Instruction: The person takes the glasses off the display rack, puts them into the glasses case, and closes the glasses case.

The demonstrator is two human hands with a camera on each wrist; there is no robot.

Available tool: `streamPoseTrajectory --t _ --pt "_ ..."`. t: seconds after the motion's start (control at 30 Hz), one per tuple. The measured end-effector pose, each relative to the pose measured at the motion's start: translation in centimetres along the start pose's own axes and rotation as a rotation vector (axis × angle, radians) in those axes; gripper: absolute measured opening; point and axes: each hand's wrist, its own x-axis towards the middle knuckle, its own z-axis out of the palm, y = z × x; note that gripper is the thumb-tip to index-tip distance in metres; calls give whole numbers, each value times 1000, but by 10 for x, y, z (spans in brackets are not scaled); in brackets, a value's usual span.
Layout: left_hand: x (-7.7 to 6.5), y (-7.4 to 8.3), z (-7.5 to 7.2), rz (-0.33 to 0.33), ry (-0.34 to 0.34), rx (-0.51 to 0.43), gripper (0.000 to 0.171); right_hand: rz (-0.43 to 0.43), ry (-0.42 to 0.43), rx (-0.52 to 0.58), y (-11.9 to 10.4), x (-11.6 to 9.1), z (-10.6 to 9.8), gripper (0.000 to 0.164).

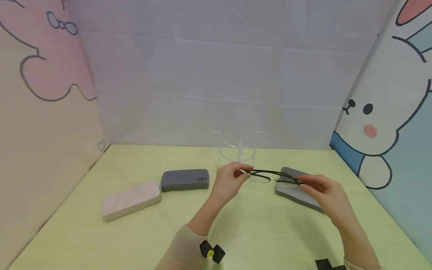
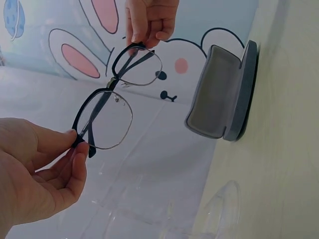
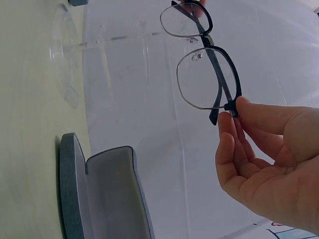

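Note:
A pair of eyeglasses (image 1: 270,180) with black upper rims and thin metal lower rims is held up over the table, its temples folded. My left hand (image 1: 229,181) pinches one end of the frame between thumb and fingers. At the other end, my right hand (image 1: 325,195) pinches the opposite corner. Below and behind the right hand lies a grey glasses case (image 1: 297,193); both wrist views show this case (image 2: 219,94) open with a grey lining. A clear glasses stand (image 1: 239,150) rises behind the eyeglasses, its base (image 3: 65,55) seen in the right wrist view.
Left of the hands, a dark grey closed glasses case (image 1: 185,180) with a small glasses mark lies on the pale yellow table (image 1: 135,240). Beside it is a whitish closed case (image 1: 131,200). Printed walls stand at both sides, and a white sheet (image 1: 189,75) covers the back.

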Motion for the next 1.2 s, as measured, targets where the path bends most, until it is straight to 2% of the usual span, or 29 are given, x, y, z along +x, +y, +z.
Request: streamPoseTrajectory --t 0.13,0.3,0.47,0.63,0.77,1.0,1.2 --pt "6 -5 11 -36 -12 1 17 37 -8 7 10 0 -2 37" --pt "10 -9 29 -74 -7 -5 15 62 -1 -50 25 1 -9 37" --pt "16 -15 55 -93 4 -22 11 94 14 -95 44 1 -15 39" --pt "24 -23 81 -118 15 -28 10 141 45 -74 62 -1 -20 42" --pt "28 -29 97 -142 40 -22 8 180 68 -70 74 -2 -22 43" --pt "37 -42 120 -237 75 -117 5 277 79 -55 90 -5 -23 45" --pt "49 -51 129 -271 120 -86 7 386 102 11 95 3 -19 50"
